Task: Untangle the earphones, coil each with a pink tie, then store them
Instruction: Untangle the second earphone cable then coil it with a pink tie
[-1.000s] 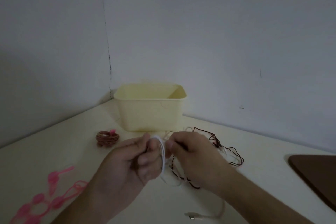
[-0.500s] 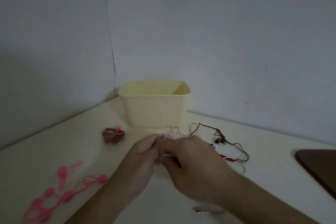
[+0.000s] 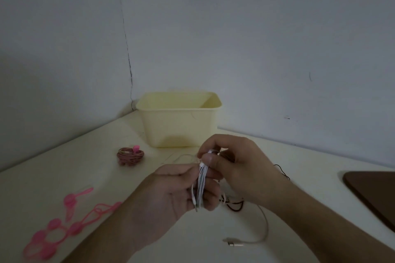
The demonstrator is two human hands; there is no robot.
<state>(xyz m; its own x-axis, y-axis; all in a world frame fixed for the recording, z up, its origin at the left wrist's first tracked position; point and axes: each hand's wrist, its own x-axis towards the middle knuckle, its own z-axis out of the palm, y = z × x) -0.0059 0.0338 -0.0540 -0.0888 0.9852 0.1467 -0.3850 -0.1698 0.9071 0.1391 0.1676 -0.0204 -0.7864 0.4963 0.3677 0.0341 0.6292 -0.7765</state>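
Observation:
My left hand holds a bundle of white earphone cable looped around its fingers. My right hand pinches the top of the same white loops. The white cable's tail runs down over the table to its plug. A dark red earphone cable lies tangled under my right hand, mostly hidden. A coiled reddish earphone, bound by a pink tie, sits left of the cream box. Several loose pink ties lie at the front left.
The cream box stands open in the corner where two grey walls meet. A dark brown board lies at the right edge of the pale table. A thin black cable trails behind my right wrist.
My hands have come nearer and parted slightly. The white loops, hidden between the hands half a second ago, show again around my left fingers, with the right hand pinching their top.

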